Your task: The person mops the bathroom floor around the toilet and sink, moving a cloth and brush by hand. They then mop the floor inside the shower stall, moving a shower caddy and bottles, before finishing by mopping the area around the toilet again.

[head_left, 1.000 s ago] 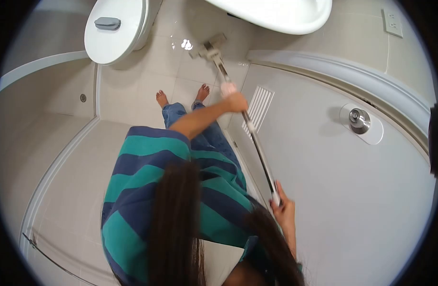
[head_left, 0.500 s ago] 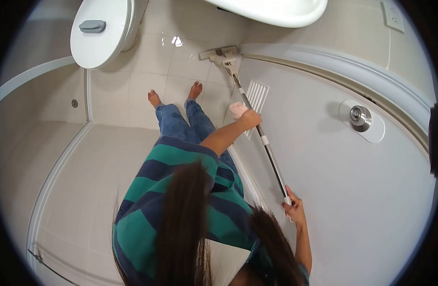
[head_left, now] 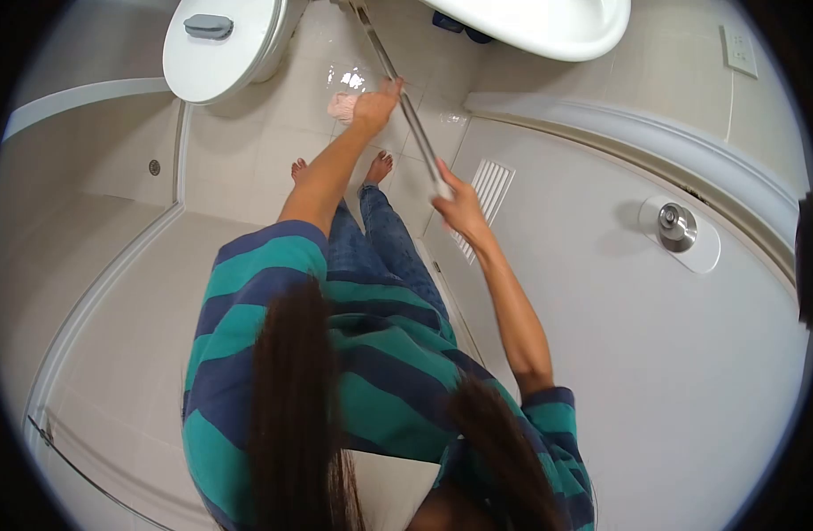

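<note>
A flat mop (head_left: 415, 124) with a metal pole slants from the top edge down toward the door; its head lies mostly beyond the top of the view. My left hand (head_left: 377, 110) is closed round the upper part of the pole. A crumpled pink cloth (head_left: 342, 107) sticks out from the same hand, on its left side. Lower down, my right hand (head_left: 460, 209) wraps the white grip at the pole's near end, slightly blurred. Both arms reach forward above my bare feet (head_left: 379, 168).
A toilet (head_left: 220, 66) with a grey object on its lid stands at the upper left. The white sink (head_left: 566, 31) juts in at the top, dark items beneath it. A door (head_left: 601, 292) with a vent and knob spans the right. Wet tiles (head_left: 344, 75) shine ahead; a shower partition curves at left.
Both hands have moved up and forward, pushing the mop away from me, so its head has nearly left the view. The pink cloth has travelled with my left hand.
</note>
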A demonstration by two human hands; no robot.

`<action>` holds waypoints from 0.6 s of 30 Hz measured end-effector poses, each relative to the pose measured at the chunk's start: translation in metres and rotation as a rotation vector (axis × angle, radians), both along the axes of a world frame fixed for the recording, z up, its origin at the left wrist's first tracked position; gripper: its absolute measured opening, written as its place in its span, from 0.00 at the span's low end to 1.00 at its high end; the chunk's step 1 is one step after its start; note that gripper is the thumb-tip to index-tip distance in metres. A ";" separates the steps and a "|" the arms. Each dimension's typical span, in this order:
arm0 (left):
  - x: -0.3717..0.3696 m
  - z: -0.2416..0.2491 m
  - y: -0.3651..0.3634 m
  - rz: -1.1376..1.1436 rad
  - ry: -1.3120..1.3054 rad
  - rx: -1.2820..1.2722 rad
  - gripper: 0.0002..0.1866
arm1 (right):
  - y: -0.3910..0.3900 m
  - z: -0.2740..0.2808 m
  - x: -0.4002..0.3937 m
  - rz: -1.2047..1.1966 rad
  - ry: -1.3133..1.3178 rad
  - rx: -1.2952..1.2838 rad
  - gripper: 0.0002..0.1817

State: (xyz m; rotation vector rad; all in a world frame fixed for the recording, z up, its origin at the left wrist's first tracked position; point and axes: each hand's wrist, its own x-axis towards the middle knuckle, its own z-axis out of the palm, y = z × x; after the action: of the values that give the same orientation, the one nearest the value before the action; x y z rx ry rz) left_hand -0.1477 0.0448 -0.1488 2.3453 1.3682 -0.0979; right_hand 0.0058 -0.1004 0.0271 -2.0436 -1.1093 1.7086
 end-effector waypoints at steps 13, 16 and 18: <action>0.090 0.011 -0.097 -0.633 -0.220 0.010 0.07 | -0.195 0.185 0.037 -0.380 -0.053 -0.302 0.37; 0.103 0.004 -0.119 -0.704 -0.188 0.011 0.06 | -0.215 0.171 0.013 -0.559 0.081 -0.243 0.37; 0.114 -0.007 -0.126 -0.678 -0.141 0.018 0.07 | -0.213 0.154 -0.005 -0.726 0.172 -0.207 0.37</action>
State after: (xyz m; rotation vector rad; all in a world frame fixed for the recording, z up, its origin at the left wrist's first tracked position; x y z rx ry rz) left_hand -0.0333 -0.0811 -0.1562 2.6690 0.4680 -0.1127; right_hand 0.0011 -0.3135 0.1810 -2.0007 -0.0918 1.5920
